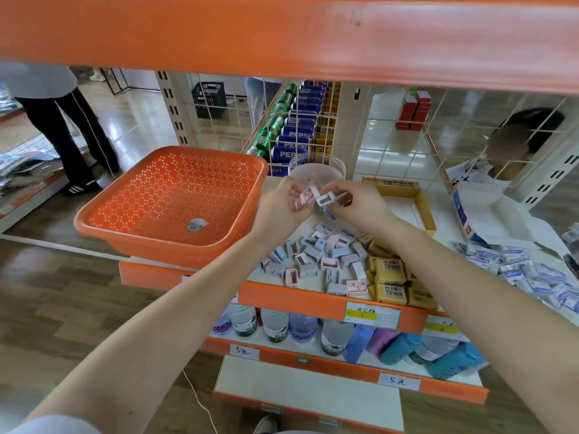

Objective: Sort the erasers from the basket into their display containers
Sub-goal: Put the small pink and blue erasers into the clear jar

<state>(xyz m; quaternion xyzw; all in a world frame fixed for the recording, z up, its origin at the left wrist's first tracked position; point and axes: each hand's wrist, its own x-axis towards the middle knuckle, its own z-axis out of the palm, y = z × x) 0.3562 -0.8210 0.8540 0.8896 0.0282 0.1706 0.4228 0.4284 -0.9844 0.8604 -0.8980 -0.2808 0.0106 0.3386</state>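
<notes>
Left hand (282, 205) pinches small pink boxy erasers (305, 197). Right hand (360, 205) pinches a white one (326, 200) beside them. The holey orange plastic basket (200, 151) sits near.

Open room above the shelf (297, 296) is hemmed by orange beam (282, 36), basket (175, 150), clear tub (316, 170), yellow box (427, 211).

Orange perforated basket (169, 198), only a sticker inside, at 10 o'clock of the loose pastel erasers (316, 261) heap. Yellow boxed erasers (391, 277) touch the heap at 3 o'clock. Clear round tub (316, 170) at 12, open yellow carton (423, 208) at 1. Pink eraser (305, 195) and white eraser (326, 200) pinched above the heap.
</notes>
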